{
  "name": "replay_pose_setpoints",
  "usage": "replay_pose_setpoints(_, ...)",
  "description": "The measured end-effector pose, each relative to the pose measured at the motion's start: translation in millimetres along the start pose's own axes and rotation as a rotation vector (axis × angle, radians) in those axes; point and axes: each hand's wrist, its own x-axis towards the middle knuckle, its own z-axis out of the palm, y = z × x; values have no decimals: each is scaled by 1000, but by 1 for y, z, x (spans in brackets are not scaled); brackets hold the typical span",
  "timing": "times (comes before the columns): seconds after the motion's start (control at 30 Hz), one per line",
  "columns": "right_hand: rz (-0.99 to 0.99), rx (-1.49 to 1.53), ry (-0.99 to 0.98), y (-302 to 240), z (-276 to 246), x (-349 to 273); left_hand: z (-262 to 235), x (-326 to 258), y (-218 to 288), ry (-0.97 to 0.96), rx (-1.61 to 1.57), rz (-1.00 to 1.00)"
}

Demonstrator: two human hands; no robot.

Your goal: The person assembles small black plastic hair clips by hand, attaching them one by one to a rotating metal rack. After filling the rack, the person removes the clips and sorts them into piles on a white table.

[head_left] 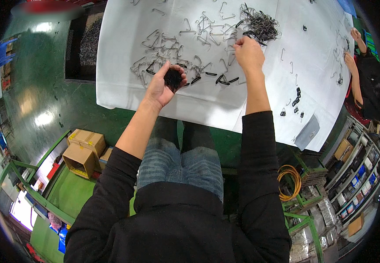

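My left hand is cupped, palm up, around a bunch of small black parts, too small and dark to tell apart. My right hand reaches farther over the white table, its fingertips pinched together beside a dense heap of bent wire hooks. What those fingers hold, if anything, is too small to make out. Loose wire hooks lie scattered between and beyond my hands. Several short black pieces rest on the table between my two hands.
The white table also carries small black clips and a grey flat piece at right. A co-worker's hands are at the right edge. A dark bin of wire parts stands left; cardboard boxes sit lower left.
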Motion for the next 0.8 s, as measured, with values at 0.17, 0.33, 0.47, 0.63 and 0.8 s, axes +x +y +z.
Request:
replay_pose_setpoints(0.17, 240, 837, -250, 28, -26, -8, -4, -3, 1, -40, -59, -7)
replay_pose_setpoints(0.33, 248, 1196, -221, 57, -29, -40, -5, -9, 2, -73, -70, -31)
replay_pose_setpoints(0.47, 438, 1464, -234, 69, -25, -62, -4, -12, 2, -25, -31, -19)
replay_pose_setpoints(0.63, -113, 594, -266, 70, -8, -72, 1, -12, -1, -38, -1, -26)
replay_pose_setpoints(0.8, -356, 23, -246, 72, 7, -75, 6, -13, -2, -40, 36, -13)
